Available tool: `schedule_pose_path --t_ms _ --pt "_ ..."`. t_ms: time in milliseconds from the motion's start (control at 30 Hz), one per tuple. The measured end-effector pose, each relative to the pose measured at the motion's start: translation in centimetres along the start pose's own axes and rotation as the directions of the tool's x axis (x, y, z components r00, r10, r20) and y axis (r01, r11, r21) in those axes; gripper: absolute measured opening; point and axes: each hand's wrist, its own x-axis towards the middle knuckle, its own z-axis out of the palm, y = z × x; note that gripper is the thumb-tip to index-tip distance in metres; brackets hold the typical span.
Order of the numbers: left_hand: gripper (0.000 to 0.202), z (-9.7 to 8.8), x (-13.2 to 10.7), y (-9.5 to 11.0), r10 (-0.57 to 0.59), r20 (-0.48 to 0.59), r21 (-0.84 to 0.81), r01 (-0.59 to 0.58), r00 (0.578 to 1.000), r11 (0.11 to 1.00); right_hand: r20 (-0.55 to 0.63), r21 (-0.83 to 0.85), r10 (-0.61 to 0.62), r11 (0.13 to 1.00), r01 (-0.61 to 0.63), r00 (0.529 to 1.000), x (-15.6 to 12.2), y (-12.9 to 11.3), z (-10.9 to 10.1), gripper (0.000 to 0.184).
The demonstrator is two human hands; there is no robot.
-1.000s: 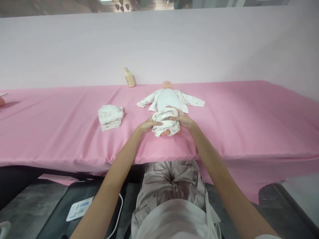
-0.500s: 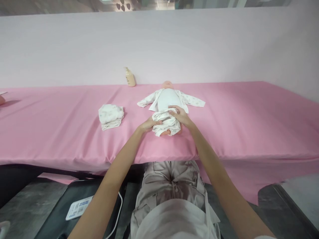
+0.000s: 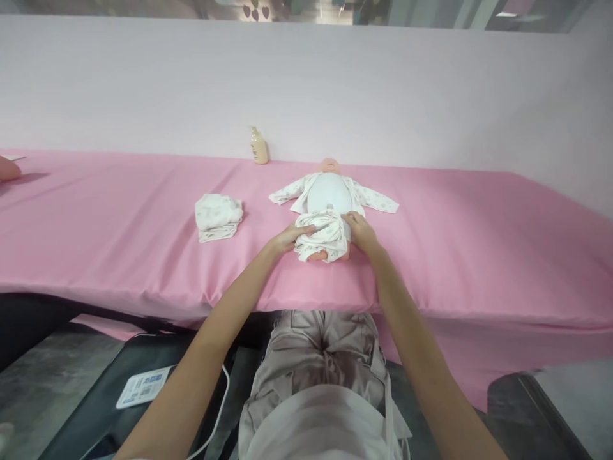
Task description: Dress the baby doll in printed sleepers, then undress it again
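Observation:
A baby doll (image 3: 329, 190) lies on its back on the pink-covered table (image 3: 479, 249), head toward the wall, in an open white printed jacket. White printed trousers (image 3: 322, 235) are bunched around its legs, feet showing at the near end. My left hand (image 3: 290, 236) grips the left side of the bunched trousers. On the right side my right hand (image 3: 360, 231) pinches the waistband by the doll's hip. Both hands are closed on the cloth.
A folded white garment (image 3: 216, 216) lies left of the doll. A cream pump bottle (image 3: 259, 146) stands by the pink wall. At the far left edge another person's hand (image 3: 7, 170) rests on the table. A cable and a labelled dark case (image 3: 143, 383) lie on the floor.
My right hand slid from the top of the bunched trousers to the doll's right hip. My left hand moved up slightly on the cloth. The camera tilted a little.

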Motion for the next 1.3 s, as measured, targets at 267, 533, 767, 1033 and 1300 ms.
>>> schedule_pose_path --t_ms 267,533,767,1033,1300 --pt "0.029 -0.4 0.5 -0.3 0.065 -0.11 0.078 -0.057 0.992 0.995 -0.054 0.145 -0.231 0.961 0.236 0.972 0.2 -1.2 0.1 0.06" --pt "0.031 1.7 -1.0 1.3 0.069 0.026 0.488 -0.073 0.997 0.87 -0.235 0.521 0.394 0.822 -0.227 0.889 0.1 -3.4 -1.3 0.043" --pt "0.01 6.5 -2.6 2.8 0.369 0.406 0.862 -0.484 0.836 0.149 -0.105 0.212 0.119 0.973 -0.095 0.987 0.3 -4.1 -0.8 0.039" --pt "0.021 5.8 -0.3 5.7 0.308 0.186 0.804 -0.325 0.933 0.498 -0.16 0.345 0.052 0.939 0.007 0.986 0.1 -2.3 -0.1 0.034" --pt "0.047 4.8 3.1 2.8 0.448 -0.014 0.717 -0.303 0.894 0.628 -0.091 0.718 0.312 0.678 -0.155 0.946 0.1 -2.1 0.2 0.037"
